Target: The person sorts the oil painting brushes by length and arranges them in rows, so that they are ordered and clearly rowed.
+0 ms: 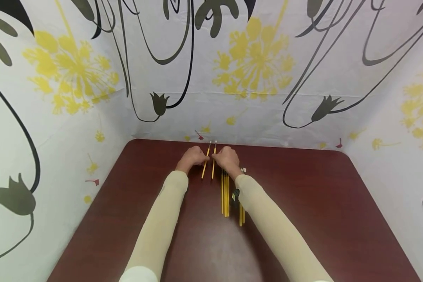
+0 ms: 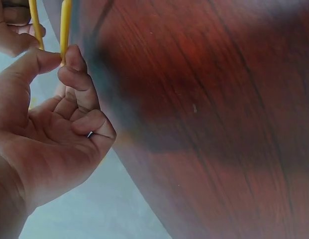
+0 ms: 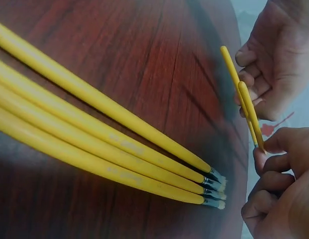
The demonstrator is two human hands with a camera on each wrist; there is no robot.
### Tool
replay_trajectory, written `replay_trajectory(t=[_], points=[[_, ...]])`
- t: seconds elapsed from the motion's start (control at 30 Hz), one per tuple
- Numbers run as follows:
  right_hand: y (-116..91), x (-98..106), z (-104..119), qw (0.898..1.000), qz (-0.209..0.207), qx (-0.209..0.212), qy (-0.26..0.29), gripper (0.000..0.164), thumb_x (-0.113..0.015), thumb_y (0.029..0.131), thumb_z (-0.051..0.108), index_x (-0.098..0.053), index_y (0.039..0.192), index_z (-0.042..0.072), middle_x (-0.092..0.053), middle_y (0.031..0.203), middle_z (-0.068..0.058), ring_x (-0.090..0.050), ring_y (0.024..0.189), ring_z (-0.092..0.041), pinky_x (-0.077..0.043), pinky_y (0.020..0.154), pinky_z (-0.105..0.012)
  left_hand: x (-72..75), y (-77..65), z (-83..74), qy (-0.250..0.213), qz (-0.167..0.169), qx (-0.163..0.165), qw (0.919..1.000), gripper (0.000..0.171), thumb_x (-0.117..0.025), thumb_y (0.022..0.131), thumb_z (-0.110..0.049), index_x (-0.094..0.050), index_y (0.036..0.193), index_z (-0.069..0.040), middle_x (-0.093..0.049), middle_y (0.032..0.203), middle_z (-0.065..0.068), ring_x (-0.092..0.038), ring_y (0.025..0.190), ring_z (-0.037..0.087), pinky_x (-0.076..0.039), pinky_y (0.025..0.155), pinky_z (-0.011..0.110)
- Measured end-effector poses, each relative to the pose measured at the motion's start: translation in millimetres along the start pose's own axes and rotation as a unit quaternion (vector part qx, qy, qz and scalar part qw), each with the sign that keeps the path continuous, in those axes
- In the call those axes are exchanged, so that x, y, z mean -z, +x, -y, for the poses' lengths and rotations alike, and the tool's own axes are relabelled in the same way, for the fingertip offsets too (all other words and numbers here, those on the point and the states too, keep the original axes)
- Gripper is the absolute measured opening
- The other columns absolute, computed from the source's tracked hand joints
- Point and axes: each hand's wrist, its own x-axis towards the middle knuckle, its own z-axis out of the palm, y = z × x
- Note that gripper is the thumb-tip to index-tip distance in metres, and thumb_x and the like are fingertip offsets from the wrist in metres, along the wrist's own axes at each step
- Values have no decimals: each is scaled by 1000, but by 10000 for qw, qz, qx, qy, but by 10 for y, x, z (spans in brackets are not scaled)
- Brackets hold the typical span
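Near the far edge of the table, my left hand pinches a yellow-handled paintbrush between thumb and forefinger. Beside it my right hand pinches a second yellow paintbrush. Both brushes have their bristle ends toward the wall and their handles toward me, slightly apart. In the left wrist view, the left hand's other fingers are curled. Under my right wrist lies a group of yellow paintbrushes, side by side on the table; the right wrist view shows their pale bristles.
More yellow brushes lie right of the group, partly hidden by my right forearm. A small dark object shows at the right sleeve. The dark red table meets walls covered in floral-printed sheeting behind and at both sides.
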Motion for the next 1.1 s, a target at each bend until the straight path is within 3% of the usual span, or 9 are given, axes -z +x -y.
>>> replay_trajectory(t=[0.1,0.2,0.33,0.53,0.83,1.1], points=[[55,-20,3,10000,66,-54,-42,48,-70,101,40,-62,63,12,-52,53,0,-51,49,-17,-37,45,-32,9,15,-14,88,147,37,9998,39,-67,102,-34,-79,83,-3,-79,87,14,-68,79,29,-43,62,29],[95,-26,-17,9998,177,-86,-31,52,-71,101,40,-54,58,15,-45,50,1,-46,46,-16,-36,45,-32,0,42,-17,283,254,182,9991,38,-66,102,-35,-79,82,-6,-77,82,11,-65,72,24,-43,61,29],[136,-20,-30,9996,270,-92,-16,50,-70,101,39,-54,60,16,-43,51,2,-45,47,-16,-37,45,-32,16,93,-9,489,317,374,9976,38,-67,101,-38,-77,76,-10,-70,71,5,-55,62,18,-42,58,31],[154,-35,-42,9994,289,-144,-108,45,-68,102,39,-58,66,14,-46,54,1,-51,52,-18,-41,48,-33,26,119,-42,594,332,440,9967,38,-66,101,-39,-76,78,-11,-74,78,6,-53,59,17,-42,57,32],[189,-38,23,9996,203,-154,-87,42,-68,101,35,-56,67,13,-47,58,-1,-50,55,-19,-38,50,-34,22,110,-113,513,205,259,9981,34,-64,102,-36,-78,87,-9,-79,94,13,-68,80,26,-44,62,34],[229,-64,10,9986,438,-276,-104,36,-67,99,33,-59,71,12,-49,61,-1,-49,57,-20,-39,51,-34,-1,67,-101,605,112,215,9979,34,-64,102,-35,-79,88,-8,-74,81,7,-71,82,25,-47,67,34]])
